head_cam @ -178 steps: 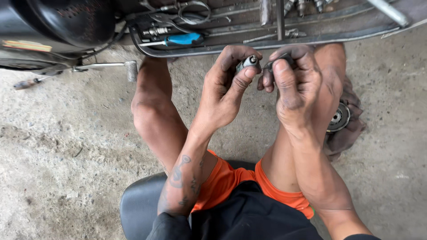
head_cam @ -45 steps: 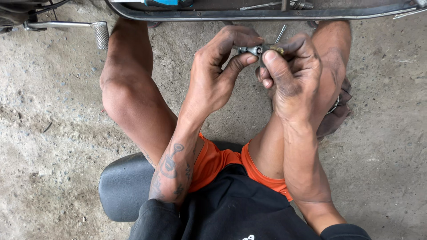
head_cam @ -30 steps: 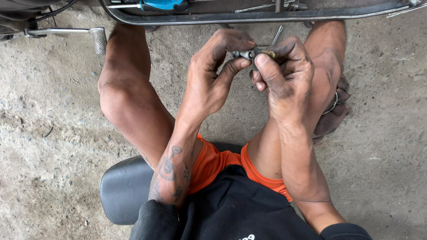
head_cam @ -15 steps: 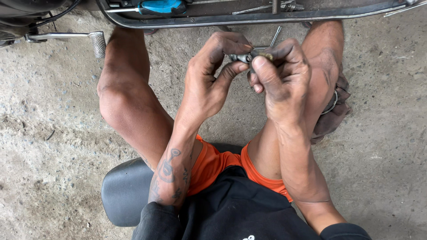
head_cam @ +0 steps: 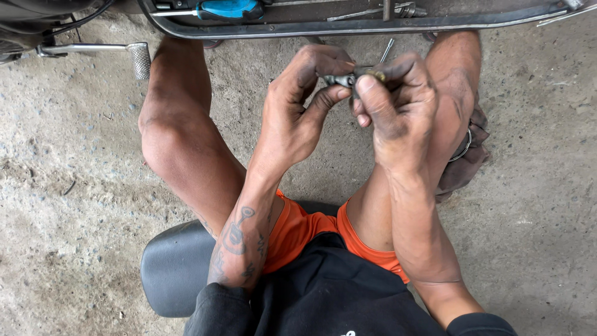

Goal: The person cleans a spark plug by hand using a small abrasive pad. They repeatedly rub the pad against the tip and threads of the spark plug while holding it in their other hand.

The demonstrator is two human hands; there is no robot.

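Pinching a small metal part point(head_cam: 341, 79), left hand point(head_cam: 298, 106) and right hand point(head_cam: 398, 106) meeting fingertip to fingertip, both closed on it, part mostly hidden by fingers.

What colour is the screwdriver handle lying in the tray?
Blue, with black: the screwdriver handle, head view.

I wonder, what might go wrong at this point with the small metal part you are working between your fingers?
The small metal part is pinched only by the fingertips of the left hand and right hand, both grimy, so it may slip. If dropped, it could be hard to spot on the rough concrete floor, or roll under the metal tray. A loose bolt already lies there.
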